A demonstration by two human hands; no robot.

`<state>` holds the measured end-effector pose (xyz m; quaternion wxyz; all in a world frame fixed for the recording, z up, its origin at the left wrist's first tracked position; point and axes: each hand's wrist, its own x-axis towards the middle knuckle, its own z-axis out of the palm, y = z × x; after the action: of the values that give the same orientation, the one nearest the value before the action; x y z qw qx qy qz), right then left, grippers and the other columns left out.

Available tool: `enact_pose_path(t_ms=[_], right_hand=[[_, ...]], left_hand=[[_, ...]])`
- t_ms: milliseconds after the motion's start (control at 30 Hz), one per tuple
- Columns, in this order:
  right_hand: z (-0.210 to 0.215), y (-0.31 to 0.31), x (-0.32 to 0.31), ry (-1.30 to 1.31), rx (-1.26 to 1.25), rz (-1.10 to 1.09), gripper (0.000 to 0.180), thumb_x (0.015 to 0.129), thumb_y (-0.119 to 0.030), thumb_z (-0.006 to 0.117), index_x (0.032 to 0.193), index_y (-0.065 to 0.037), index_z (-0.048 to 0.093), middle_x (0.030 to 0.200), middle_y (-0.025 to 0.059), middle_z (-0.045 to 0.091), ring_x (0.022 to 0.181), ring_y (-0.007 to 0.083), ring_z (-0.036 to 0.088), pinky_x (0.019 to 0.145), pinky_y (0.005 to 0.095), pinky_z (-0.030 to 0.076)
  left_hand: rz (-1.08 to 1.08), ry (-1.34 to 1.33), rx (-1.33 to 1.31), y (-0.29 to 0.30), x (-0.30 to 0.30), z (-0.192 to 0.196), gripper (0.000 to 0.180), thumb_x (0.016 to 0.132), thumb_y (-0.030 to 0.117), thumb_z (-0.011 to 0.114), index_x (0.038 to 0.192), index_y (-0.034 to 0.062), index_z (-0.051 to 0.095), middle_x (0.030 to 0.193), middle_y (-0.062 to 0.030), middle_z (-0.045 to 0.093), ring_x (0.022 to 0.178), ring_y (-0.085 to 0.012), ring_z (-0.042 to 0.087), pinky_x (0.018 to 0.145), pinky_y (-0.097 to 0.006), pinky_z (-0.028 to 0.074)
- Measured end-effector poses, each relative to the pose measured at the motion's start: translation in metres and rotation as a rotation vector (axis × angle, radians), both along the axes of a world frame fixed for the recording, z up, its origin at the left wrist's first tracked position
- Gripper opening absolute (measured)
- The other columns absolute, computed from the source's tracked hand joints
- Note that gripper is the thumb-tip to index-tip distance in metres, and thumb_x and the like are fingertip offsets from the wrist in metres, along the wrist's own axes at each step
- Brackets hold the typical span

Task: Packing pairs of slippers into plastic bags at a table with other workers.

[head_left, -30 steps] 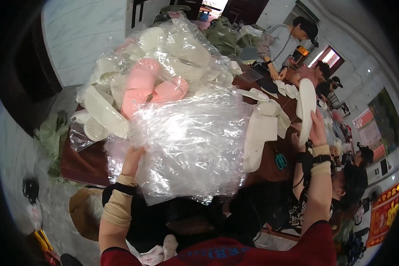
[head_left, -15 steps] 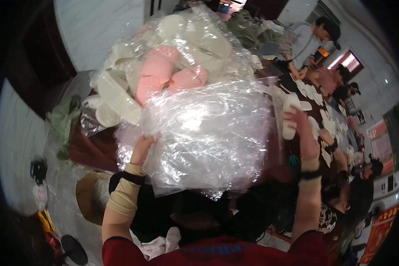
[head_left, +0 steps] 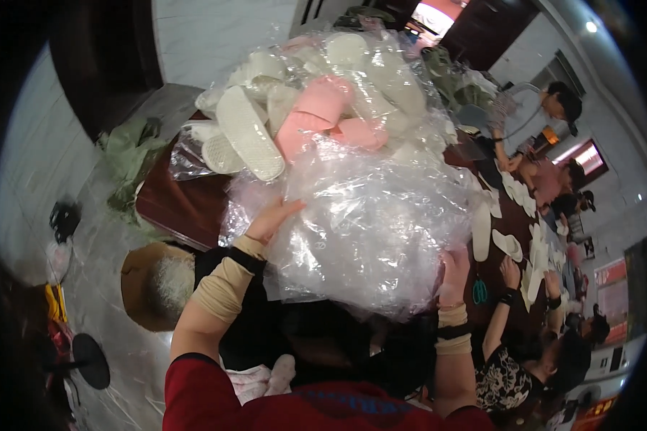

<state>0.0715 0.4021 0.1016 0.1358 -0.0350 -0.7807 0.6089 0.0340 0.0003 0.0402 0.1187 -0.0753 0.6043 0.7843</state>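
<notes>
Bags [head_left: 366, 237], clear and in a flat stack, lie over the bench [head_left: 183, 190]'s near edge, between the hands: left hand [head_left: 269, 219] at their left edge, right hand [head_left: 453, 276] at their right. The hands are apart; whether either grips plastic, I cannot tell. Pink slippers [head_left: 320, 104] and white slippers [head_left: 248, 133] heap up just behind, blocking the far side. Scissors [head_left: 479, 291] lie right of the right hand.

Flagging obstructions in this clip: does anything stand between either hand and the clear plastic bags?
Nothing visible does. The left hand is at the left edge of the clear plastic bags, the right hand at their right edge. The teal scissors lie off to the right.
</notes>
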Motion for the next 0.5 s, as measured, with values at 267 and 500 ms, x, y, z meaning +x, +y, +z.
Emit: enact_pose_path(t_ms=[267, 500], right_hand=[[-0.022, 0.050, 0.032, -0.069, -0.328, 0.002, 0.024, 0.089, -0.006, 0.058, 0.113, -0.005, 0.061, 0.091, -0.0017, 0.058, 0.079, 0.0074, 0.054, 0.071, 0.0214, 0.044], [-0.029, 0.117, 0.094, -0.477, -0.283, 0.167, 0.027, 0.092, -0.010, 0.053, 0.118, -0.007, 0.060, 0.096, 0.0037, 0.063, 0.077, 0.0115, 0.059, 0.064, 0.0255, 0.050]], left_hand=[[-0.214, 0.216, 0.234, 0.033, 0.024, 0.016, 0.052, 0.092, 0.017, 0.065, 0.135, -0.0038, 0.046, 0.131, -0.0097, 0.055, 0.119, -0.0166, 0.052, 0.103, -0.032, 0.041], [-0.187, 0.082, 0.116, 0.074, 0.110, 0.001, 0.035, 0.089, 0.007, 0.064, 0.123, 0.0005, 0.059, 0.114, -0.0051, 0.064, 0.099, -0.0138, 0.059, 0.089, -0.029, 0.048]])
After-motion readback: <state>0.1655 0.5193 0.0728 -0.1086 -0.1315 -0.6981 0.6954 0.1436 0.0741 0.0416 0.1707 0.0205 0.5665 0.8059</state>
